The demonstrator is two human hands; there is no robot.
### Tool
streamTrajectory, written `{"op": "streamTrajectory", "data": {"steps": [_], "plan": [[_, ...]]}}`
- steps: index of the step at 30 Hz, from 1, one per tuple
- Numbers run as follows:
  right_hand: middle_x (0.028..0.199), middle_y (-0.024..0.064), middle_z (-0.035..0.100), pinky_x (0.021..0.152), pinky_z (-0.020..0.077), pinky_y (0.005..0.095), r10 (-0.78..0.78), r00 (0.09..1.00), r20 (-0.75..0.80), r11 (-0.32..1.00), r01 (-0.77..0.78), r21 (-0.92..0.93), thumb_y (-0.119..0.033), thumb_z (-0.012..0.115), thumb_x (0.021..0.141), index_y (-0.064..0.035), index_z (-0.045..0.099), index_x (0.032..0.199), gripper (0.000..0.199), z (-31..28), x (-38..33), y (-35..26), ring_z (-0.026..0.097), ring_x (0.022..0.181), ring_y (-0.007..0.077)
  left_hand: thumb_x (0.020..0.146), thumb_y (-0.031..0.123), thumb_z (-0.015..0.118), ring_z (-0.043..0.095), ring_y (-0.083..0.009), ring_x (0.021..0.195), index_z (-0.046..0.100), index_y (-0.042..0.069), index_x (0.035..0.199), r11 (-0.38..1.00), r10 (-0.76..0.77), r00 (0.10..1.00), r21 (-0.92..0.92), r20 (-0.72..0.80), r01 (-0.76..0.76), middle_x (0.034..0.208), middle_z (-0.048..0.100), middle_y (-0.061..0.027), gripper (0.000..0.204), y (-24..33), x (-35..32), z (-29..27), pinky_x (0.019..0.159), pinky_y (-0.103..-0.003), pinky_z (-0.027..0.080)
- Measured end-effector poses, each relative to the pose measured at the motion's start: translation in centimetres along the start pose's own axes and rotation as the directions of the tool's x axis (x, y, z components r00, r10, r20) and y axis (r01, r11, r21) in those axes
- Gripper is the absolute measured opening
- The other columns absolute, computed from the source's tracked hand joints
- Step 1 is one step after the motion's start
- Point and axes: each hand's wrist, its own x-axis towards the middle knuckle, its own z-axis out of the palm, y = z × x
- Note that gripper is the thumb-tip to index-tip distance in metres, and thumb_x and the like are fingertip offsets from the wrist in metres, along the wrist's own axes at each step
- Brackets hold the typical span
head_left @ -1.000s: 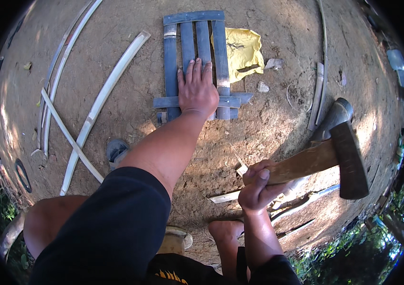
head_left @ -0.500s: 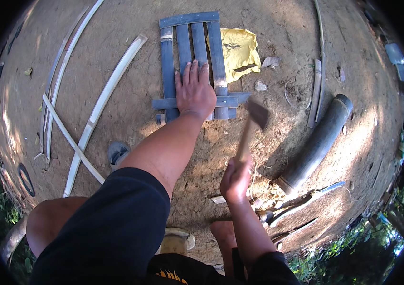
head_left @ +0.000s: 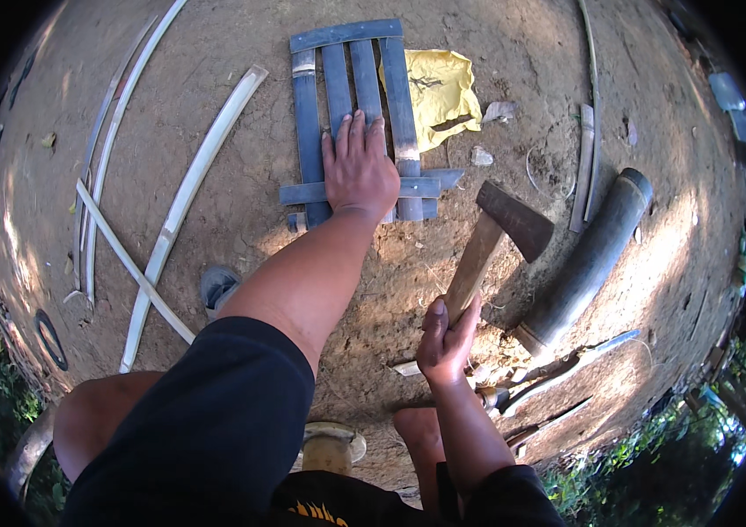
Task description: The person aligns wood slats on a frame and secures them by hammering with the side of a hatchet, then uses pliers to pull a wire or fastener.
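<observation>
My left hand [head_left: 360,176] lies flat with fingers stretched out on a small rack of dark bamboo slats [head_left: 400,105], pressing it against the ground. One cross strip [head_left: 346,33] spans the rack's far end. A second cross strip [head_left: 302,193] lies over the near end, partly hidden by my hand. To the right of the rack, my right hand [head_left: 449,342] is closed round the wooden handle of a hatchet [head_left: 518,221]. The hatchet's dark metal head is raised over the soil, apart from the rack, its blade turned to the right.
A thick bamboo section [head_left: 588,259] lies at right, with a long knife [head_left: 575,364] nearer me. Yellow crumpled wrapping [head_left: 439,88] sits beside the rack. Pale split bamboo strips [head_left: 193,193] cross the left side. My shoe [head_left: 218,285] is beside my left forearm.
The hatchet head has swung to the right and away from the rack, its handle now tilted further. My left hand stays on the slats.
</observation>
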Motion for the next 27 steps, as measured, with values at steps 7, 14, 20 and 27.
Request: {"op": "streamTrajectory", "data": {"steps": [7, 14, 20, 27], "plan": [[0.078, 0.0030, 0.053, 0.053, 0.0441, 0.0257, 0.405, 0.907, 0.115, 0.795, -0.411, 0.446, -0.014, 0.047, 0.108, -0.0039, 0.022, 0.152, 0.052, 2.3, -0.5, 1.3, 0.050, 0.060, 0.0105, 0.091, 0.016, 0.049, 0.033, -0.0295, 0.149, 0.052, 0.009, 0.144, 1.000, -0.014, 1.000, 0.006, -0.001, 0.014, 0.155, 0.045, -0.0127, 0.054, 0.2, 0.1, 0.2, 0.124, -0.052, 0.021], [0.090, 0.0082, 0.053, 0.061, 0.0502, 0.0344, 0.511, 0.819, 0.261, 0.342, -0.472, 0.812, -0.017, 0.043, 0.109, -0.0129, 0.033, 0.127, 0.021, 7.5, -1.7, -1.6, 0.054, 0.067, 0.0170, 0.093, 0.017, 0.049, 0.030, -0.0271, 0.151, 0.048, 0.011, 0.146, 0.997, -0.038, 0.999, 0.075, 0.031, 0.036, 0.158, 0.040, -0.0085, 0.054, 0.4, 0.1, 0.4, 0.125, -0.051, 0.019], [0.092, 0.0081, 0.053, 0.060, 0.0481, 0.0347, 0.564, 0.811, 0.155, 0.248, -0.345, 0.905, -0.015, 0.044, 0.108, -0.0143, 0.037, 0.121, 0.014, 8.7, -1.1, -3.5, 0.053, 0.067, 0.0188, 0.093, 0.018, 0.049, 0.030, -0.0274, 0.151, 0.048, 0.012, 0.147, 0.995, -0.024, 1.000, 0.095, 0.002, 0.024, 0.158, 0.040, -0.0091, 0.054, 0.4, 0.1, 0.7, 0.125, -0.051, 0.020], [0.092, 0.0076, 0.052, 0.062, 0.0474, 0.0349, 0.547, 0.805, 0.230, 0.206, -0.395, 0.895, -0.016, 0.043, 0.109, -0.0148, 0.038, 0.120, 0.013, 8.0, -0.3, -4.4, 0.052, 0.069, 0.0182, 0.093, 0.019, 0.051, 0.031, -0.0303, 0.151, 0.048, 0.010, 0.146, 0.997, -0.024, 1.000, 0.072, 0.001, 0.024, 0.158, 0.042, -0.0113, 0.054, 0.2, 0.0, 0.7, 0.124, -0.054, 0.020]]}}
